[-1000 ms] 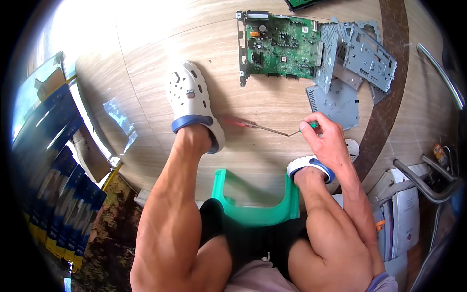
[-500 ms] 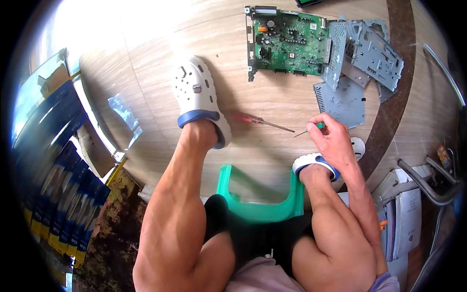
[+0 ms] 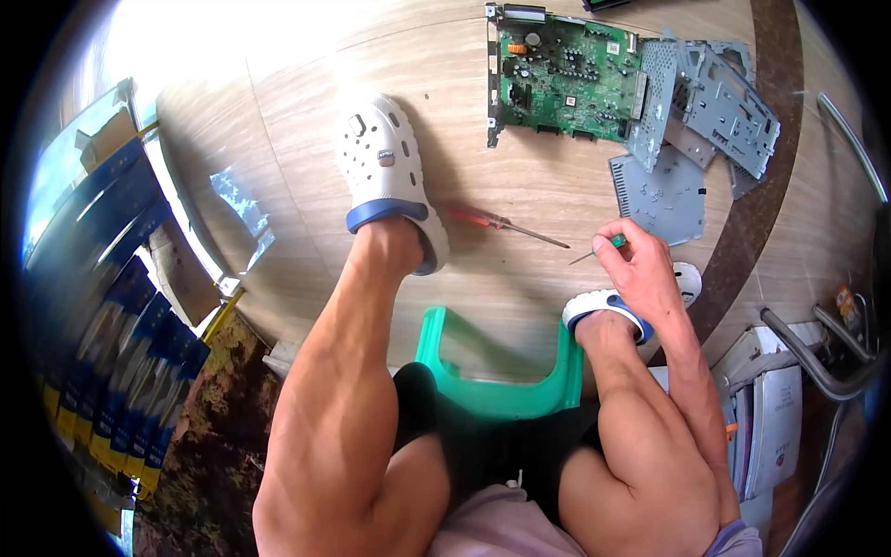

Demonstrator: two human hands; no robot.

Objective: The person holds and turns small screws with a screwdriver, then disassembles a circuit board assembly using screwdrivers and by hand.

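My right hand (image 3: 640, 265) is closed on a small screwdriver with a green handle (image 3: 616, 240); its thin shaft points left and down, just over the floor. Close to its tip lies a longer screwdriver with a red handle (image 3: 475, 215), its blade aimed at my hand. Beyond the hand rests a flat grey metal plate (image 3: 657, 197). A green circuit board (image 3: 568, 88) on a metal frame lies further off, beside bent perforated metal panels (image 3: 729, 107). My left hand is out of view.
A green plastic stool (image 3: 501, 397) is under me, between my legs. My white clogs (image 3: 382, 148) stand on the tiled floor. Packaged goods (image 3: 121, 371) hang at the left. At the right are metal tubes (image 3: 817, 357) and a box with folders (image 3: 770, 418).
The view has shifted slightly, so the floor items appear a little further right. My right hand keeps its hold on the green-handled screwdriver. The red screwdriver's handle looks sharper now.
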